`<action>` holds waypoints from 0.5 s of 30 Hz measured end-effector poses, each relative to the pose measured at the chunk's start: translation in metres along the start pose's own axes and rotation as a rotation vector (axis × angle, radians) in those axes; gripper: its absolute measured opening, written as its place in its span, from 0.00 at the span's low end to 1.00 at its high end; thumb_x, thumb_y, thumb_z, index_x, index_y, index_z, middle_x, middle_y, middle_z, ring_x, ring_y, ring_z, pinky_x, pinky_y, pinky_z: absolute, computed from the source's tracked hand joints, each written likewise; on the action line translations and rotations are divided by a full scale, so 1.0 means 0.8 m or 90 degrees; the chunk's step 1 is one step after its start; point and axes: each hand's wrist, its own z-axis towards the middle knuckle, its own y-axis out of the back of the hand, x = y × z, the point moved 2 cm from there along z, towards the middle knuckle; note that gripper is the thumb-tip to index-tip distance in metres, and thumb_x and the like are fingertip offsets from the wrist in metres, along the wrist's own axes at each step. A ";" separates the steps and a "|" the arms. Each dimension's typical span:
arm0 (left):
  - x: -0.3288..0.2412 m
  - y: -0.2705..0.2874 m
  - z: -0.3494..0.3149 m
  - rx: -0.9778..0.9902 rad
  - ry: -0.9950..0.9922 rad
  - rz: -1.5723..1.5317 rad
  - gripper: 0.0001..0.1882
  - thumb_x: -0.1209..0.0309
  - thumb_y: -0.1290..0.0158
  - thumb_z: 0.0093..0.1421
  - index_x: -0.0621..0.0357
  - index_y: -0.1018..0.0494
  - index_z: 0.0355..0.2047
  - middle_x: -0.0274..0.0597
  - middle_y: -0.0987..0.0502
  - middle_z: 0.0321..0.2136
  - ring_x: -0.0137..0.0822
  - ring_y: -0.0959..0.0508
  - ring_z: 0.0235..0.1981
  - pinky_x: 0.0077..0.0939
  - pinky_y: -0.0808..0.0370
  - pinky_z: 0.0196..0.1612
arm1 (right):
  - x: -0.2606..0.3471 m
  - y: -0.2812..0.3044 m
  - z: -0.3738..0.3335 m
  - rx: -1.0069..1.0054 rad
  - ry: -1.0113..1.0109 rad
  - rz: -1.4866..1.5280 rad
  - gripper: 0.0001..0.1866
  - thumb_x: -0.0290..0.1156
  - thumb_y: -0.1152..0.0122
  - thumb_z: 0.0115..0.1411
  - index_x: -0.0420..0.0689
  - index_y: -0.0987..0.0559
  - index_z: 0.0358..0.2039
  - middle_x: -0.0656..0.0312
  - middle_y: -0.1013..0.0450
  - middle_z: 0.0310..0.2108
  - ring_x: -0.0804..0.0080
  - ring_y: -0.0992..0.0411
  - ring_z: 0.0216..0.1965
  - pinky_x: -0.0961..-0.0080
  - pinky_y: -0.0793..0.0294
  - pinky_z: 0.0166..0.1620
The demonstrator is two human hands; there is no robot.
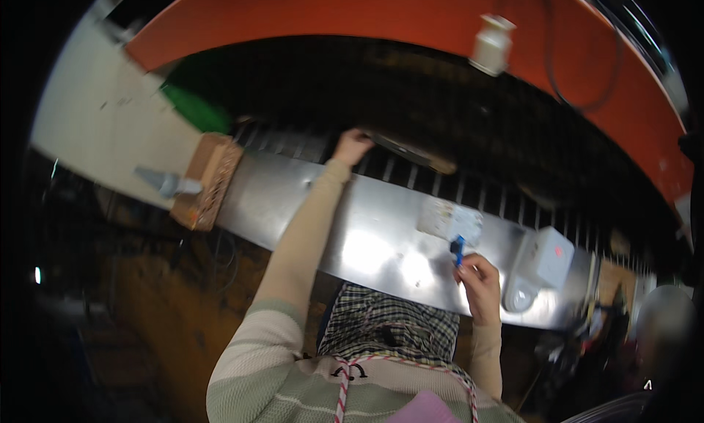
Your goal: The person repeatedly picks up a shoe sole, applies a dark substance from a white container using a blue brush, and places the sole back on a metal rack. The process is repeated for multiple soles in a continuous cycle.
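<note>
My left hand reaches out over the dark slatted rack beyond the metal table. Its fingers are closed at the left end of a long, flat, dark piece with a lighter tip; blur hides its kind. Nearer to me, my right hand is raised above the table and pinches a small blue piece with a dark part. Just beyond that blue piece, a whitish flat sheet or packet with faint spots lies on the shiny metal tabletop.
A brown box with a grey nozzle-like thing stands at the left end. On the right sit a white box and a rounded white item. An orange panel arches across the back, bearing a white fitting.
</note>
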 end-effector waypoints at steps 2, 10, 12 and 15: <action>0.008 -0.001 -0.005 -0.014 0.009 -0.034 0.18 0.81 0.44 0.54 0.66 0.24 0.47 0.43 0.19 0.40 0.33 0.21 0.42 0.28 0.23 0.46 | -0.005 -0.006 0.006 0.024 -0.001 0.021 0.03 0.19 0.39 0.59 0.36 0.24 0.34 0.61 0.28 0.30 0.76 0.30 0.31 0.79 0.33 0.34; 0.022 -0.009 -0.004 -0.101 0.241 -0.260 0.22 0.75 0.52 0.61 0.64 0.36 0.57 0.43 0.23 0.44 0.34 0.21 0.43 0.31 0.23 0.45 | -0.011 -0.031 0.025 0.092 -0.015 0.015 0.01 0.20 0.41 0.60 0.35 0.24 0.32 0.61 0.29 0.31 0.75 0.31 0.30 0.79 0.34 0.34; 0.027 0.000 0.001 -0.104 0.228 -0.286 0.23 0.75 0.52 0.60 0.63 0.35 0.56 0.44 0.23 0.44 0.34 0.21 0.41 0.31 0.23 0.43 | -0.012 -0.035 0.026 0.110 -0.010 0.016 0.01 0.19 0.41 0.60 0.35 0.24 0.32 0.61 0.29 0.30 0.74 0.31 0.30 0.79 0.34 0.34; 0.025 0.026 0.006 -0.256 0.179 -0.097 0.23 0.77 0.51 0.57 0.63 0.33 0.55 0.44 0.22 0.41 0.34 0.20 0.38 0.31 0.22 0.39 | -0.021 -0.038 0.028 0.103 -0.028 -0.022 0.02 0.21 0.40 0.60 0.36 0.23 0.32 0.63 0.28 0.28 0.77 0.32 0.28 0.81 0.34 0.33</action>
